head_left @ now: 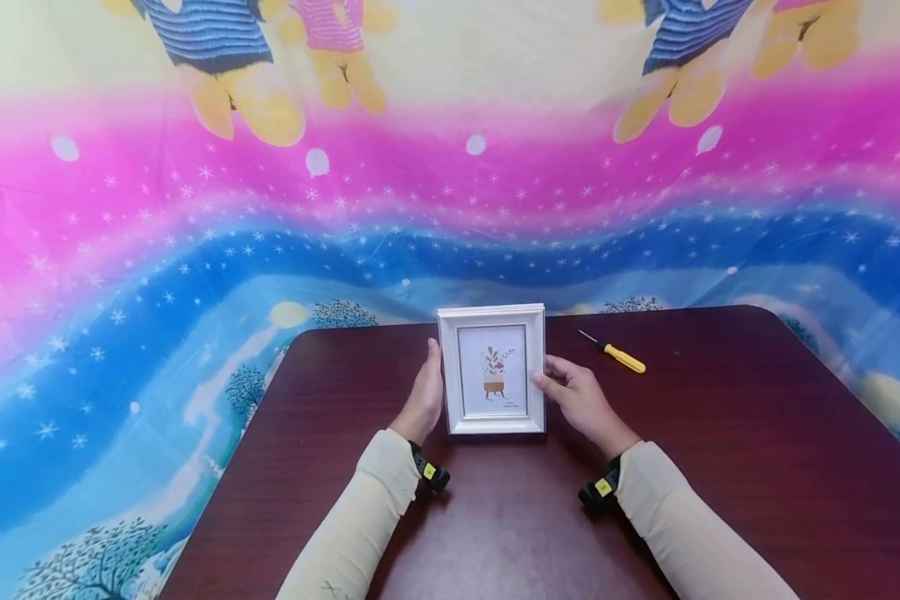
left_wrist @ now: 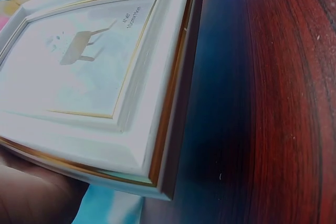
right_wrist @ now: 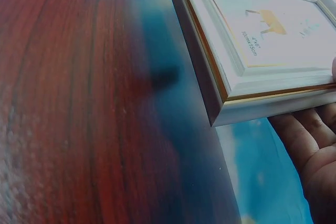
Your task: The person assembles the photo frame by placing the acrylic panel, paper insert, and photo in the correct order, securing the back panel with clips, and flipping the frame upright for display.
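Note:
A white picture frame [head_left: 453, 371] with thin gold lines is held upright between both hands, its front toward me. Inside is a print [head_left: 492, 372] of a plant in a brown pot on legs, with small size lettering legible in the wrist views. The left hand [head_left: 422, 392] grips the left side, thumb pointing up along the edge; its other fingers are mostly hidden. On the right side, the right hand [head_left: 581, 400] pinches the frame, thumb at the front edge and fingers at the side and behind. Whether the bottom edge touches the table I cannot tell.
A yellow-handled screwdriver [head_left: 624, 357] lies on the dark red-brown table [head_left: 720, 400], beyond the right hand. Behind the table's far edge hangs a colourful cloth [head_left: 450, 183] with bears and snowflakes. Each wrist wears a black strap [head_left: 598, 492] with a small device.

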The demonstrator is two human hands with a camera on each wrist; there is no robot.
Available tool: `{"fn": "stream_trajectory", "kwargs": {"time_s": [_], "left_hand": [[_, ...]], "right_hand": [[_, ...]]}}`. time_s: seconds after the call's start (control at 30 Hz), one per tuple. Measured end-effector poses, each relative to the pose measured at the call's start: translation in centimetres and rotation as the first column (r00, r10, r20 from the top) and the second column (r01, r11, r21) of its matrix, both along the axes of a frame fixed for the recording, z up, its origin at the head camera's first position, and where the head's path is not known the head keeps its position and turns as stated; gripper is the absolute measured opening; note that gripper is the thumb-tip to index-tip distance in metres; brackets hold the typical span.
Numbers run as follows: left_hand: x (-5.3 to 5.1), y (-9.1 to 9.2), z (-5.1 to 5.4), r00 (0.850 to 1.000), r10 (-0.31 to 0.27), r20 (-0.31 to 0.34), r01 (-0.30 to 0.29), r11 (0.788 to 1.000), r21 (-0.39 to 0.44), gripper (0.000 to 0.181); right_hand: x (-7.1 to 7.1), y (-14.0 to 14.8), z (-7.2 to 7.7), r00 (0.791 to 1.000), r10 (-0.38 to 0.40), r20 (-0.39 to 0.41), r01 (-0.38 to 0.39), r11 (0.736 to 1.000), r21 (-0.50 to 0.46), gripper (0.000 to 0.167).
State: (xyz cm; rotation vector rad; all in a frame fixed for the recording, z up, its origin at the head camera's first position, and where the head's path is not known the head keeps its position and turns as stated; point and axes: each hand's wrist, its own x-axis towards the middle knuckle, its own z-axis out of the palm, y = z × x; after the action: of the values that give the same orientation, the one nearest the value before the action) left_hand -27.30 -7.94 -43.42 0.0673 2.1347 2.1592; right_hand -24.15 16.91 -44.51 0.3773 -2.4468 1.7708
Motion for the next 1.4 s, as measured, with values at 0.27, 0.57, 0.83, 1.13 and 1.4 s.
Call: {"fn": "stream_trajectory", "kwargs": {"time_s": [0.27,0.57,0.83,1.13,1.4], "left_hand": [[-0.7,0.1,-0.1,1.000,-0.012,-0.026,0.013,1.000,0.019,0.084],[-1.6,0.5,-0.5,0.998,-0.012,-0.057,0.013,1.000,0.028,0.085],[-2.1,0.7,-1.0,0.999,-0.008,-0.054,0.008,1.000,-0.001,0.088],[-1.8,0.6,-1.2,0.998,-0.016,-0.063,0.017,1.000,0.015,0.087],[-1.7,0.5,-1.6,0.998,-0.005,-0.067,0.007,1.000,0.018,0.087]], "right_hand": [[-0.4,-0.1,-0.1,1.000,-0.013,0.013,0.013,1.000,-0.011,0.053],[-1.5,-0.2,-0.6,0.999,-0.025,0.043,0.026,0.999,-0.033,0.055],[-2.3,-0.2,-1.3,0.995,-0.046,0.085,0.048,0.999,-0.024,0.057],[-2.2,-0.2,-1.5,0.995,-0.032,0.094,0.035,0.999,-0.027,0.060],[-1.8,-0.3,-1.9,0.993,-0.018,0.119,0.025,0.998,-0.059,0.061]]}}
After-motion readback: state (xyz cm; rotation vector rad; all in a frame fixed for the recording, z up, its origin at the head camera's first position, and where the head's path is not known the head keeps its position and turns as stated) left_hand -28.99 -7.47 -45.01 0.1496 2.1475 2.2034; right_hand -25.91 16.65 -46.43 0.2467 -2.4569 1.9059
